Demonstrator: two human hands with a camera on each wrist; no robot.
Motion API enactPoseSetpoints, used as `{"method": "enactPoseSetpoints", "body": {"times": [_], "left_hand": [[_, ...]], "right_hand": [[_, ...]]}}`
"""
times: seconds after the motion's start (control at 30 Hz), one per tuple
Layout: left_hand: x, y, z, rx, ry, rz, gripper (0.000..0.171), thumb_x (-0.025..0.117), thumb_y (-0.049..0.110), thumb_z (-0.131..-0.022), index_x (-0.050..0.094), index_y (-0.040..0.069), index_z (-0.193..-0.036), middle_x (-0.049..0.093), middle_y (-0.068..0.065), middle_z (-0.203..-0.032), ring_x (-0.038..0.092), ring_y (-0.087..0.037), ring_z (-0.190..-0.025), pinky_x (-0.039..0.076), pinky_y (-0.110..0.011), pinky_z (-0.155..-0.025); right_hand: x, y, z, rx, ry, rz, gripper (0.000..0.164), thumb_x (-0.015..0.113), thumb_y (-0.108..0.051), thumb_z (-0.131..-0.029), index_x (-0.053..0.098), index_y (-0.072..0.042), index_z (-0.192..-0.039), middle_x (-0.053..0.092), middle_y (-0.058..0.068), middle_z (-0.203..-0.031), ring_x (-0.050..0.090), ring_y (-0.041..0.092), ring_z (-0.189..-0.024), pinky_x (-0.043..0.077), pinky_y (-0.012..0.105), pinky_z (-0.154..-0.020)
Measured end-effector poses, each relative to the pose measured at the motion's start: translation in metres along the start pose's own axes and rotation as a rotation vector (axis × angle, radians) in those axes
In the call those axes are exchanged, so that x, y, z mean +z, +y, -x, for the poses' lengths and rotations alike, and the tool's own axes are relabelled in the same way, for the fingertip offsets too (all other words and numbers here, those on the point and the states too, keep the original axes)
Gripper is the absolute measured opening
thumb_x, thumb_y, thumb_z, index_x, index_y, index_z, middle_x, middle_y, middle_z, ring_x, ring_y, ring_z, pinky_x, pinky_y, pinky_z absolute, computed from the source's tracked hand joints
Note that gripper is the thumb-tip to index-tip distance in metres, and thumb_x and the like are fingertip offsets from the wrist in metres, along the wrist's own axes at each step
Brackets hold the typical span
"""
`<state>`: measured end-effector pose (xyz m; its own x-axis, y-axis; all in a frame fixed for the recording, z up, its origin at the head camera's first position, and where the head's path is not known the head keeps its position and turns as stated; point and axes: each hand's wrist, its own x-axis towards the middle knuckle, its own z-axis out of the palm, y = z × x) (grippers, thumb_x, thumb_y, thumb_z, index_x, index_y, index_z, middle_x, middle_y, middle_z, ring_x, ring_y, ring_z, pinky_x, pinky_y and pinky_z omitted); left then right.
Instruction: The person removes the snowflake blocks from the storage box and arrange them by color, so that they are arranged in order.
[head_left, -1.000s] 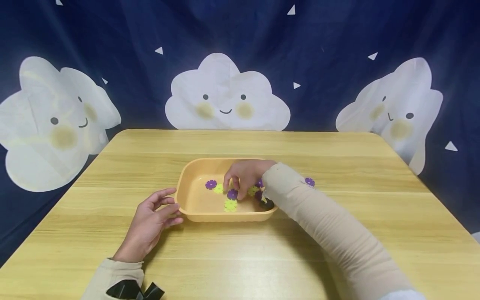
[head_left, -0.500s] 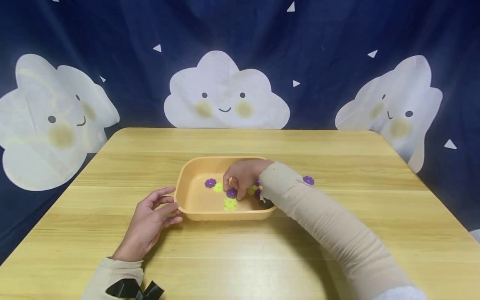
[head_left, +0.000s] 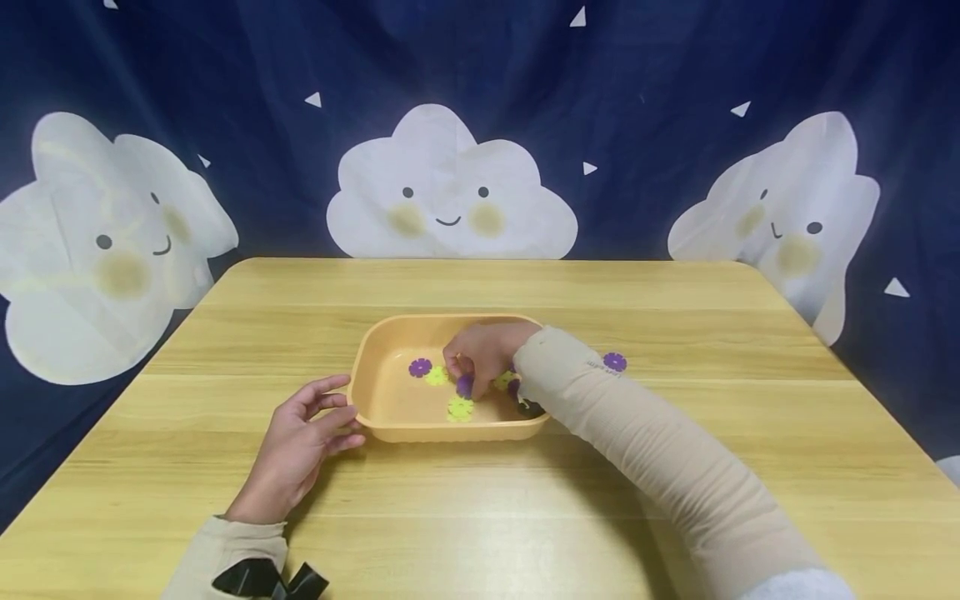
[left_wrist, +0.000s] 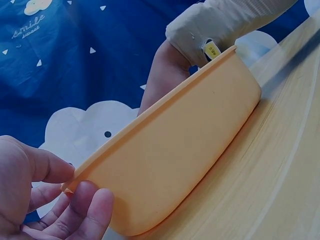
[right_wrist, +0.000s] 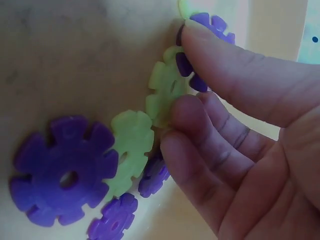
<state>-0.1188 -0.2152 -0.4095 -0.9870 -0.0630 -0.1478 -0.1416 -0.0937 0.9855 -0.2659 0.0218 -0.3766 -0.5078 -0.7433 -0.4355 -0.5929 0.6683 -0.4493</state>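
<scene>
An orange plastic tray (head_left: 457, 432) stands on the table. My left hand (head_left: 300, 437) grips its left front corner, thumb and fingers at the rim, as the left wrist view shows too. My right hand (head_left: 483, 354) reaches down inside the tray with bent fingers. Between thumb and fingers it pinches a purple snowflake disc (right_wrist: 184, 64), a flower-shaped toy piece with notched edges, tilted up off the tray floor. Beneath it, yellow-green snowflake discs (right_wrist: 167, 85) lie nearby. A larger-looking purple disc (right_wrist: 45, 175) lies closer to the right wrist camera. The right forearm hides part of the tray.
One purple disc (head_left: 615, 362) lies on the wooden table (head_left: 420, 517) right of the tray, beyond the right sleeve. Another purple disc (head_left: 420, 367) sits at the tray's left inside. A dark blue curtain (head_left: 637, 125) with cloud prints hangs behind the table's far edge.
My right fingers have closed together around the purple disc, which has tipped from flat to tilted. The left hand and the tray have stayed in place.
</scene>
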Motion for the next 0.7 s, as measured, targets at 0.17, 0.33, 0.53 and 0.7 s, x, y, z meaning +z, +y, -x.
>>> {"method": "enactPoseSetpoints", "body": {"times": [0.17,0.33,0.53,0.7], "left_hand": [[-0.0001,-0.0009,0.0000,-0.004,-0.003,-0.009,0.050,0.054,-0.010,-0.091,0.039,-0.003,-0.139,0.045,-0.008,-0.103,0.062,-0.014,-0.078,0.060,-0.030,-0.072],[-0.0005,-0.0019,0.0000,0.001,-0.009,-0.019,0.051,0.054,-0.010,-0.090,0.039,-0.004,-0.139,0.045,-0.009,-0.103,0.062,-0.014,-0.079,0.060,-0.030,-0.072],[-0.0005,-0.0023,0.0000,0.008,-0.010,-0.023,0.050,0.054,-0.009,-0.090,0.039,-0.004,-0.138,0.046,-0.008,-0.102,0.062,-0.014,-0.079,0.060,-0.030,-0.072],[-0.0007,-0.0026,-0.0001,0.005,-0.008,-0.023,0.050,0.054,-0.009,-0.091,0.039,-0.003,-0.138,0.046,-0.008,-0.103,0.063,-0.015,-0.079,0.060,-0.030,-0.072]], "right_hand": [[0.0004,0.0013,-0.0010,-0.011,0.046,0.074,0.027,0.076,-0.001,-0.078,0.051,-0.013,-0.075,0.052,-0.003,-0.079,0.050,0.012,-0.077,0.042,0.021,-0.064],[-0.0020,0.0010,-0.0003,-0.076,0.083,0.078,0.020,0.073,-0.002,-0.082,0.055,-0.011,-0.085,0.057,-0.003,-0.086,0.054,0.014,-0.082,0.047,0.022,-0.071],[-0.0063,0.0010,0.0008,-0.155,0.121,0.076,0.023,0.074,-0.003,-0.083,0.061,-0.009,-0.102,0.061,-0.001,-0.096,0.058,0.014,-0.088,0.051,0.023,-0.075],[-0.0086,0.0028,0.0018,-0.136,0.145,0.024,0.030,0.074,-0.008,-0.085,0.062,-0.010,-0.112,0.060,0.002,-0.089,0.056,0.013,-0.069,0.052,0.024,-0.063]]}}
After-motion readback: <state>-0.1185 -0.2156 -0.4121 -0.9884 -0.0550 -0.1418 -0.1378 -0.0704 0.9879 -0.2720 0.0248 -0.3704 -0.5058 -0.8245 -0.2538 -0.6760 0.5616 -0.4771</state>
